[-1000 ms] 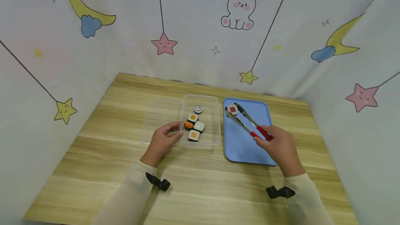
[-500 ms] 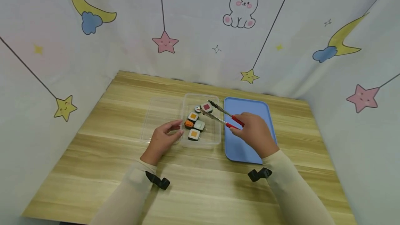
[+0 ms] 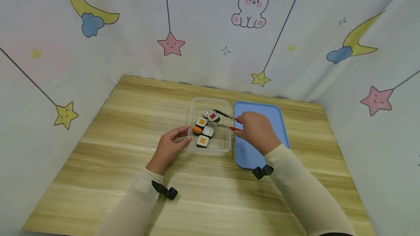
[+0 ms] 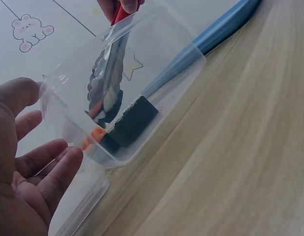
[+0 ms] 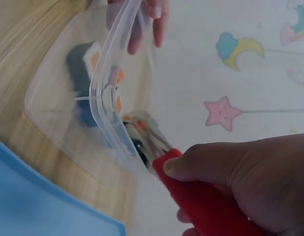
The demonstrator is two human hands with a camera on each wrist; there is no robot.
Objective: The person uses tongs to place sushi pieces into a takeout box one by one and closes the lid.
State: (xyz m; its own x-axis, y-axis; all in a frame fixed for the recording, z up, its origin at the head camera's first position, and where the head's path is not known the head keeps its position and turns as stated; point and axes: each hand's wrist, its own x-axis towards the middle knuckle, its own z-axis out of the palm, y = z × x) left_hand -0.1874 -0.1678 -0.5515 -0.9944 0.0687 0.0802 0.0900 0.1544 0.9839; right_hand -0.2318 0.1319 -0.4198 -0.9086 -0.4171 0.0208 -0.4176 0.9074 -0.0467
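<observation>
Right hand (image 3: pixel 259 130): curled round the red-handled tongs (image 5: pixel 203 201), reaching left from above the blue tray (image 3: pixel 246 156).
Red-centred sushi piece (image 3: pixel 213 116): between the tong arms, within the walls of the clear container (image 3: pixel 220 143), toward its far end.
Change: a second ago I had this piece over the tray's far left corner; it has since crossed to the container and sunk lower among the others, so I judge the transfer nearly complete, with release not yet shown.
Grip: through the blurred plastic in the right wrist view, I cannot tell whether the tips press the piece, or whether it meets the floor.
Neighbours: the round face-patterned piece (image 3: pixel 206 113) lies just left; the far yellow-centred piece (image 3: pixel 201 122), orange-topped piece (image 3: pixel 197 130), white-topped piece (image 3: pixel 208 131) and near yellow-centred piece (image 3: pixel 202 141) lie nearer.
Left hand (image 3: pixel 170 146): thumb and fingers spread wide, touching the container's left wall, apparently to steady it.
Clear lid (image 3: pixel 167 119): flat on the wooden table (image 3: pixel 203 192), left of the container.
</observation>
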